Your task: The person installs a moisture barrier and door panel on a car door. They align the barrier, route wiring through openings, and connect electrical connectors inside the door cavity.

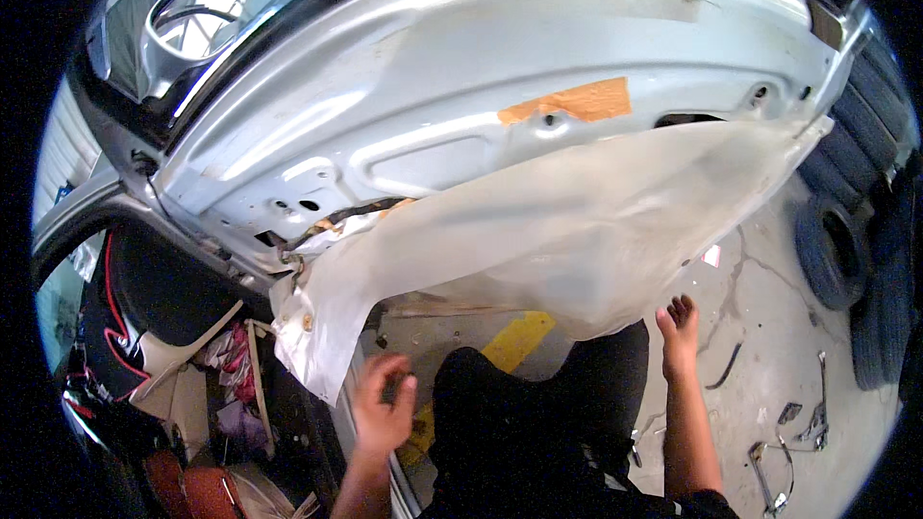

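Observation:
In front of me is the bare inner side of a silver car door (413, 67). A cloudy, translucent plastic sheet (538, 221) hangs loose along its lower part, its left end drooping in crumpled folds. My left hand (383, 406) is just right of that drooping end, apart from it, with fingers curved, thumb apart and nothing visible in them. Below the sheet's right part is my right hand (679, 334), raised, fingers bent and thumb apart, with nothing visible in it. Orange tape (582, 101) sticks to the door above the sheet. A taped wiring bundle (356, 216) shows at the sheet's upper left edge.
The side mirror (197, 24) is at the upper left. A black door trim panel (183, 279) with red edging is in the car's left side. Stacked tyres (835, 250) stand at the right. Metal linkage parts (769, 471) lie on the concrete floor (760, 327), lower right.

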The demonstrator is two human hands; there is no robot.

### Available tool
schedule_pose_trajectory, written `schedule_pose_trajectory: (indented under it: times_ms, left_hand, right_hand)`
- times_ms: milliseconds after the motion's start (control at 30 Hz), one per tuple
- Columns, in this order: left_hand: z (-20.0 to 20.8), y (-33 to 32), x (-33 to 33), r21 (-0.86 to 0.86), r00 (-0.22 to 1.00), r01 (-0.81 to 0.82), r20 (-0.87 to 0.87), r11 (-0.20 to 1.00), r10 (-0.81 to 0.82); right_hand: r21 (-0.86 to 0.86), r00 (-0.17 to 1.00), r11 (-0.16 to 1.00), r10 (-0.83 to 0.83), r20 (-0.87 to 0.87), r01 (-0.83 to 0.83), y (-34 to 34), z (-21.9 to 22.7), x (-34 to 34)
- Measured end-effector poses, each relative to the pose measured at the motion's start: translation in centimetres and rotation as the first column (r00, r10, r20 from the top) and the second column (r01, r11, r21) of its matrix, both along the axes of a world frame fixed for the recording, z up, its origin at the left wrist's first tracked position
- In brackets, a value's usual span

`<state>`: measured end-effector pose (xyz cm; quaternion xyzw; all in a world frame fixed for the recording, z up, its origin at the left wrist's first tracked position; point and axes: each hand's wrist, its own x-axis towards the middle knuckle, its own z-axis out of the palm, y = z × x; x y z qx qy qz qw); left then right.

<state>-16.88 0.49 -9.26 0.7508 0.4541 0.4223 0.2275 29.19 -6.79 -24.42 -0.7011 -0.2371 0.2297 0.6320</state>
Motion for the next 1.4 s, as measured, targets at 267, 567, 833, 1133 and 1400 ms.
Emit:
schedule_pose_trajectory:
  times_ms: [267, 567, 833, 1133, 1400]
  left_hand:
    - [-12.0, -0.9, 7.7, -0.632, 0.892, 0.385, 0.441, 0.673, -0.097]
    - [-13.9, -0.5, 13.5, -0.587, 0.644, 0.701, 0.765, 0.404, -0.005]
    - [-12.2, 0.1, 13.7, -0.707, 0.821, 0.490, 0.571, 0.510, 0.002]
    - [-9.8, 0.1, 15.0, -0.713, 0.952, 0.244, 0.305, 0.657, -0.023]
    - [-6.4, 1.6, 11.1, -0.440, 0.979, 0.175, 0.176, 0.881, -0.107]
  right_hand:
    - [0.325, 0.900, 0.908, 0.354, -0.255, -0.265, 0.1, 2.2, 2.2]
    - [0.365, 0.743, 0.726, 0.294, 0.601, -0.582, -2.0, 15.8, -13.9]
    - [0.356, 0.761, 0.739, 0.317, 0.565, -0.572, -0.3, 18.6, -16.6]
    - [0.122, 0.955, 0.988, -0.125, 0.271, 0.094, -2.6, 9.2, -4.8]
    - [0.006, 0.956, 0.958, -0.287, 0.056, 0.287, 2.5, 3.2, 2.2]
